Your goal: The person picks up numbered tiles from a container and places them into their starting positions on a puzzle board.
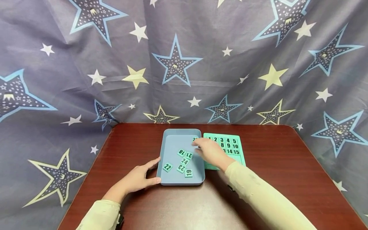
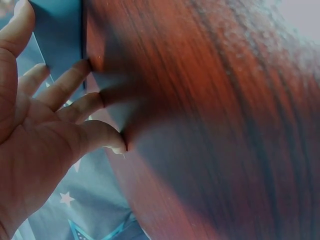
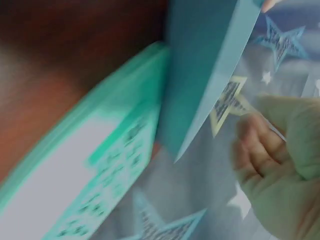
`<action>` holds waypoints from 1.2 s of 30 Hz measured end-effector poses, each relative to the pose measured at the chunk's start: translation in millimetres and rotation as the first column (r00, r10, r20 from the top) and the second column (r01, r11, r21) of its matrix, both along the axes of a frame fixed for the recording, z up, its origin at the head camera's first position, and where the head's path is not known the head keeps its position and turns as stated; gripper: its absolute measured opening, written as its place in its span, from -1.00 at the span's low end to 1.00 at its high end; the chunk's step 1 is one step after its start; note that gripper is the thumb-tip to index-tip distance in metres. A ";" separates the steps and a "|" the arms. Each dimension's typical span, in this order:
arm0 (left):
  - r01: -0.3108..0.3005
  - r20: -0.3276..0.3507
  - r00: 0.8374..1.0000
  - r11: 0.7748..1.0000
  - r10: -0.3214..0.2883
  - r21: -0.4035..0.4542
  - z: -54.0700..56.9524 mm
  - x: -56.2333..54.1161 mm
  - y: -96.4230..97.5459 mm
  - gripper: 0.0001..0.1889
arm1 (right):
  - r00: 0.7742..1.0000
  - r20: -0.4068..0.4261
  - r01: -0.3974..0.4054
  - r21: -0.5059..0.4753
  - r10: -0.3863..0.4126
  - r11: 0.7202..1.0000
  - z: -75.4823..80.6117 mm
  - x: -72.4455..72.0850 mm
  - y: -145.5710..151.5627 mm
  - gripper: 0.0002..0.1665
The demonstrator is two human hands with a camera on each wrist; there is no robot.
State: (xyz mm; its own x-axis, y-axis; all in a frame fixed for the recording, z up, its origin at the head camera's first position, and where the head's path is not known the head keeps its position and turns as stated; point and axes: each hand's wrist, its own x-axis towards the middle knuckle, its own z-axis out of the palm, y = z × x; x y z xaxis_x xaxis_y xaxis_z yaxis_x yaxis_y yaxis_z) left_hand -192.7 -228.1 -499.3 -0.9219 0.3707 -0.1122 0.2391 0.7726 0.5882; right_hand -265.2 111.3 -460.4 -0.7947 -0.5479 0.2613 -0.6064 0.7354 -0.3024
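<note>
My left hand point(image 1: 138, 179) rests at the left side of a blue-grey tray point(image 1: 172, 143), its fingers spread along the outer wall and its thumb near the front corner. In the left wrist view, the fingers point(image 2: 75, 80) are extended and the palm holds nothing. My right hand point(image 1: 212, 151) hangs over the tray's right rim, partly covering a green number board point(image 1: 240, 159). Its loosely bent fingers, blurred in the right wrist view, show nothing between them. Close to its fingertips lies a number tile point(image 1: 195, 139), partly hidden, at the tray's far right.
Several green number tiles lie loose in the tray, among them 22 point(image 1: 167, 167), 24 point(image 1: 184, 161) and 19 point(image 1: 188, 173). Rows of numbers up to 15 point(image 1: 236, 152) fill the board's far part. A star-patterned curtain point(image 1: 178, 95) hangs behind the dark red table point(image 1: 276, 159).
</note>
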 end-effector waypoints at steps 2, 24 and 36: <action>0.000 0.000 1.000 1.000 0.000 0.004 -0.3 -0.6 0.5 -0.03 | 0.998 0.028 -0.063 0.058 0.061 0.996 1.1 -4.9 -20.3 -0.71; -0.011 0.023 1.000 1.000 0.011 -0.003 -4.5 -0.8 3.2 -0.05 | 0.980 0.196 -0.094 0.289 0.038 0.953 -26.3 -36.4 -54.9 -0.46; 0.004 -0.006 1.000 1.000 -0.004 0.010 -2.0 2.8 0.6 -0.04 | 0.990 0.138 -0.040 0.275 0.002 0.961 -30.0 -41.0 -46.5 -0.73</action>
State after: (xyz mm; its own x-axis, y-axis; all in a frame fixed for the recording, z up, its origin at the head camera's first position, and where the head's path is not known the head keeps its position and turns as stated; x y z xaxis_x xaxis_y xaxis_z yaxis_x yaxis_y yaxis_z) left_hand -189.9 -227.5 -501.3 -0.9212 0.3751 -0.1029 0.2455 0.7659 0.5942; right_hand -306.2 64.8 -490.4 -0.7997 -0.6003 -0.0118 -0.5902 0.7894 -0.1688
